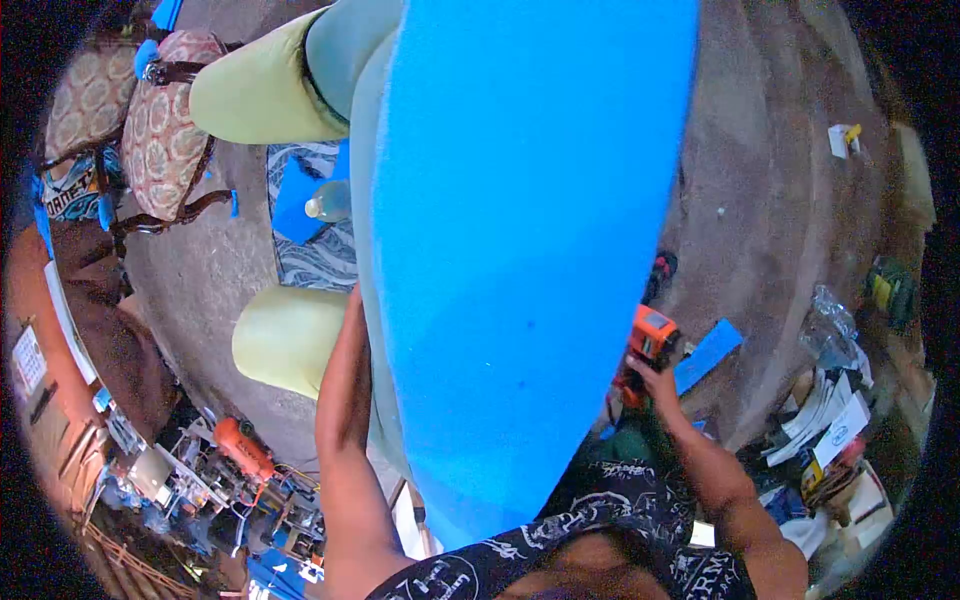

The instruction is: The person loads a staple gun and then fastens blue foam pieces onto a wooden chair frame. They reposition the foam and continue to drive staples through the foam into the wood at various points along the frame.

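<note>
A large blue foam-like panel (530, 250) stretches from my chest to the top of the view, with a grey-green layer (375, 250) along its left edge. My left forearm reaches along that left edge, and the hand is hidden behind the panel. On the other side, my right hand (652, 382) is closed around an orange and black power tool (656, 335), whose front is hidden by the panel. Two pale yellow rounded padded pieces, an upper one (265, 85) and a lower one (285, 340), stick out to the left from under the panel.
Upholstered chairs (165, 140) stand at upper left. A bottle (330, 203) rests on patterned cloth (315, 265). An orange machine (243, 447) sits among clutter at lower left. A blue strip (708, 355) lies right of the tool; papers (825, 420) and plastic (835, 325) lie farther right.
</note>
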`<state>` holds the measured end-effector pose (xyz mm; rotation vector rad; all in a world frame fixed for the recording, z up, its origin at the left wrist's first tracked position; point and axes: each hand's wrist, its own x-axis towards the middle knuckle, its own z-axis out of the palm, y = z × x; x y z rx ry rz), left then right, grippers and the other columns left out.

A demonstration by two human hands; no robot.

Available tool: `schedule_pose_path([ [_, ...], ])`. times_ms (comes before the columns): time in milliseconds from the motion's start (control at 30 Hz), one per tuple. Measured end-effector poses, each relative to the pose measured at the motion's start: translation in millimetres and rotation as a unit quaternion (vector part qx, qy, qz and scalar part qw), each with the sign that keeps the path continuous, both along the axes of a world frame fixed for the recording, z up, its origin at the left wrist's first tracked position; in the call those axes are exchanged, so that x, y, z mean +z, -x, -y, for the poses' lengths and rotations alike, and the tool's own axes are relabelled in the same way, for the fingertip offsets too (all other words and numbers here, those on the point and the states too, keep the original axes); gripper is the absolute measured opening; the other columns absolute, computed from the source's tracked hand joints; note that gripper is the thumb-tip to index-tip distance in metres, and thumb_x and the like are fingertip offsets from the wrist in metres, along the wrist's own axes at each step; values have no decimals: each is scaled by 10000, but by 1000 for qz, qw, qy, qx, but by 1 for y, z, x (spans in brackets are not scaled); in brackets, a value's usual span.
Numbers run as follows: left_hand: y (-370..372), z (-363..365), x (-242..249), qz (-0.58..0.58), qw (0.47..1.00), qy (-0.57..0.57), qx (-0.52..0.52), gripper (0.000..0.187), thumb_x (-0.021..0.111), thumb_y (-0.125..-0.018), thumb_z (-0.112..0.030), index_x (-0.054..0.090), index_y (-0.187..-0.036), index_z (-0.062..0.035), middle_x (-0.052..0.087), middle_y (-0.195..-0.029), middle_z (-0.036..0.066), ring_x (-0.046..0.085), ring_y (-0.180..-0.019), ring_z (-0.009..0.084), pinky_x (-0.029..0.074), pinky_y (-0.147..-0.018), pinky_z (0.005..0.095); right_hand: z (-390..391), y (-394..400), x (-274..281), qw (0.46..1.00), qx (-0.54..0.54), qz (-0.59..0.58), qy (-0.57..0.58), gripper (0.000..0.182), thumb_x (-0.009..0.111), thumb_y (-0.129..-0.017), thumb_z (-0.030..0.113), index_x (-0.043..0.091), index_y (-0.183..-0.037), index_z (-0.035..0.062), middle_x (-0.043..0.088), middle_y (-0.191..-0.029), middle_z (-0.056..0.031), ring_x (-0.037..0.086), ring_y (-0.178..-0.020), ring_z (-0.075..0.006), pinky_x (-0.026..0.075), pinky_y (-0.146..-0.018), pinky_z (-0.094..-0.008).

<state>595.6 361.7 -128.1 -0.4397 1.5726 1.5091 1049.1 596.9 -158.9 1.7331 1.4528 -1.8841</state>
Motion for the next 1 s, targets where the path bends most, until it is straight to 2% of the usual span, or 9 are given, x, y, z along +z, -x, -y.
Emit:
schedule_pose_path([
  [133, -28, 34, 23, -28, 999, 11, -25, 648, 293, -985, -509, 332, -1402, -14, 471, -1334, 148, 495, -1175, 247, 400, -1002, 378, -4, -29, -56, 955, 214, -20, -204, 480, 848, -656, 177, 607, -1051, 51, 665, -991, -71, 630, -889, -191, 503, -812, -343],
  [300, -51, 65, 44, -68, 996, 28, -58, 644, 289, -986, -509, 332, -1404, -20, 469, -1335, 146, 493, -1177, 246, 401, -1001, 378, -20, -42, -70, 963, 156, -75, -206, 460, 847, -654, 170, 618, -1029, 35, 666, -998, -73, 632, -900, -191, 503, -817, -350],
  [367, -57, 52, 63, -78, 994, 36, -69, 643, 289, -986, -509, 332, -1404, -21, 469, -1336, 146, 493, -1177, 246, 401, -1001, 378, -31, -53, -83, 988, 126, -19, -87, 675, 873, -583, 295, 557, -1119, 36, 602, -1126, -116, 576, -1026, -259, 459, -905, -389],
  [433, -70, 18, 99, -187, 977, -47, -92, 636, 290, -983, -518, 334, -1408, -48, 473, -1332, 138, 492, -1179, 247, 400, -999, 377, -39, -50, -82, 993, 98, -18, -68, 631, 864, -599, 258, 568, -1108, 31, 621, -1085, -108, 594, -998, -252, 471, -888, -388],
  [567, -77, -1, 116, -124, 991, 13, -46, 705, 334, -958, -548, 222, -1462, -68, 408, -1398, 138, 475, -1211, 272, 373, -1037, 423, -62, -37, -57, 997, 35, -14, -65, 490, 819, -676, 185, 600, -1083, 21, 668, -975, -73, 643, -906, -214, 507, -827, -372],
  [633, -87, -18, 121, -253, 965, 67, -35, 748, 346, -946, -567, 148, -1486, -88, 310, -1466, 127, 408, -1268, 270, 336, -1057, 420, -73, -15, -29, 996, -52, 25, 65, 414, 750, -747, 238, 631, -1083, 27, 650, -966, -43, 597, -848, -160, 477, -768, -307],
  [667, -89, -27, 127, -252, 964, 70, -41, 748, 346, -946, -567, 148, -1486, -88, 310, -1466, 127, 408, -1268, 270, 336, -1057, 420, -75, -31, -51, 999, 32, 38, -2, 405, 743, -760, 253, 628, -1079, 31, 640, -942, -30, 584, -828, -148, 472, -750, -302],
  [800, -92, -50, 136, -376, 903, 138, -154, 824, 349, -932, -594, 69, -1487, -52, 244, -1492, 145, 322, -1319, 276, 268, -1084, 398, -75, -45, -74, 997, -2, -60, -42, 402, 744, -770, 259, 617, -1076, 31, 635, -941, -39, 580, -837, -141, 468, -756, -302],
  [1000, -100, -50, 140, -452, 817, 262, -245, 952, 333, -883, -684, 9, -1481, -18, 186, -1504, 207, 260, -1354, 317, 215, -1102, 402, -72, -48, -88, 998, -2, -34, -44, 413, 758, -763, 246, 608, -1068, 12, 641, -955, -40, 587, -847, -156, 477, -754, -322],
])
